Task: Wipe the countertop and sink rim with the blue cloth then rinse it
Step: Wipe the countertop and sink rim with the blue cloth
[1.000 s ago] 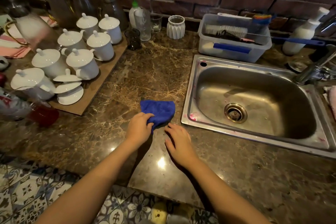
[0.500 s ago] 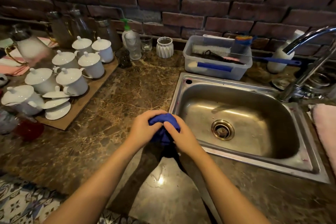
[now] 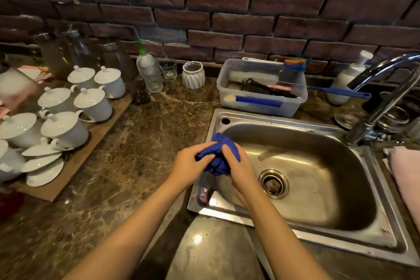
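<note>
The blue cloth (image 3: pixel 220 154) is bunched into a ball, held between both hands above the left rim of the steel sink (image 3: pixel 304 120). My left hand (image 3: pixel 188 166) grips its left side and my right hand (image 3: pixel 238 166) grips its right side. Pink stains mark the sink rim near the front left corner. The brown marble countertop (image 3: pixel 141 154) stretches left of the sink. The chrome faucet (image 3: pixel 384 95) arches over the sink's back right corner; no water runs from it.
White lidded cups (image 3: pixel 66 107) sit on a wooden board (image 3: pixel 95 134) at the left. Jars, a soap bottle (image 3: pixel 150 73) and a white ribbed cup (image 3: pixel 193 74) line the brick wall. A plastic bin of brushes (image 3: pixel 261 95) stands behind the sink. A pink towel (image 3: pixel 406 175) lies at the right.
The cloth went from lying flat on the countertop to being lifted and balled up in both hands, and it has moved right over the sink's left rim.
</note>
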### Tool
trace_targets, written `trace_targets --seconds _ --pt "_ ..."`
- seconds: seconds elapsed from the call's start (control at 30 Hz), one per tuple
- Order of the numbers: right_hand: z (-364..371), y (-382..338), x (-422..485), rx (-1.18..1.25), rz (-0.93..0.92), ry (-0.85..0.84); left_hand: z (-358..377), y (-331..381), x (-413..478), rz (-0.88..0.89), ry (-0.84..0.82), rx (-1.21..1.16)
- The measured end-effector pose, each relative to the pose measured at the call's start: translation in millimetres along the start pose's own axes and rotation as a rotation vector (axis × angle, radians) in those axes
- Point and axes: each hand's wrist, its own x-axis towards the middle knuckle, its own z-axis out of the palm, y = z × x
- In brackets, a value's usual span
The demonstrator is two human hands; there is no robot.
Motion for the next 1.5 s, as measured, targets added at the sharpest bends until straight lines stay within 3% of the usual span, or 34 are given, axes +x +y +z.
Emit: trace_targets --seconds 0.17,0.3,0.43,0.53,0.73,0.87,1.0,1.5 --pt "-9 9 53 -0.006 0.059 0.198 6 -18 48 0.033 -0.129 0.122" --pt "-26 4 97 -0.074 0.013 0.361 1 -42 86 0.079 -0.080 0.220" --pt "-51 11 142 -0.400 -0.007 0.561 -17 -100 108 -0.098 -0.062 0.688" --pt "-58 24 175 -0.663 0.006 0.462 -23 -130 106 -0.151 -0.032 0.898" --pt "-29 61 194 -0.959 -0.158 0.285 -16 -149 103 -0.161 -0.023 0.965" --pt "-20 67 197 -0.951 -0.248 0.238 -14 -152 102 -0.122 0.014 0.983" --pt "-8 65 207 -1.043 -0.313 0.047 -13 -152 102 -0.137 0.008 1.024" --pt "-6 72 189 -0.941 -0.373 0.001 -13 -153 103 -0.139 -0.003 1.067"
